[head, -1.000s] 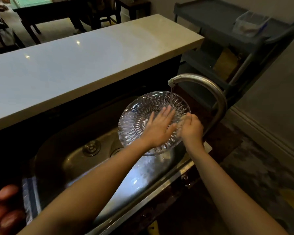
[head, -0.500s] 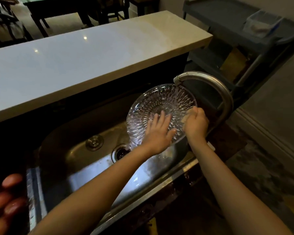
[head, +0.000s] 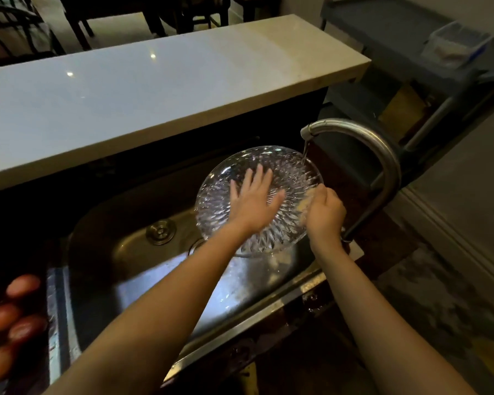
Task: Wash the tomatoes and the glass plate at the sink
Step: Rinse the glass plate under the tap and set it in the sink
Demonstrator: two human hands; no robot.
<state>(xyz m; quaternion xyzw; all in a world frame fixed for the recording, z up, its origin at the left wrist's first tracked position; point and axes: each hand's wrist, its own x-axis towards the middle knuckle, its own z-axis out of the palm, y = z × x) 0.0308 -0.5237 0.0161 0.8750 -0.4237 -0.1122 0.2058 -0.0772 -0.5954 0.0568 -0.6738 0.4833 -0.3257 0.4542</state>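
Note:
A cut-glass plate [head: 291, 169] is held tilted over the steel sink [head: 120, 249], under the curved tap [head: 362, 135]. A thin stream of water falls from the spout onto the plate's far right rim. My right hand [head: 324, 213] grips the plate's right edge. My left hand [head: 253, 202] lies flat on the plate's inner face with fingers spread. Several red tomatoes [head: 15, 309] lie on the dark surface left of the sink, at the frame's left edge.
A pale stone counter [head: 160, 89] runs behind the sink. A grey cart [head: 405, 44] with a clear plastic tub [head: 454, 47] stands at the back right. The sink holds a drain [head: 196, 246] and a round plug [head: 160, 232]. Tiled floor lies to the right.
My left hand has slid up and left across the plate's face. The plate has shifted slightly under the tap, the stream now hitting its far right rim. My right hand keeps its grip.

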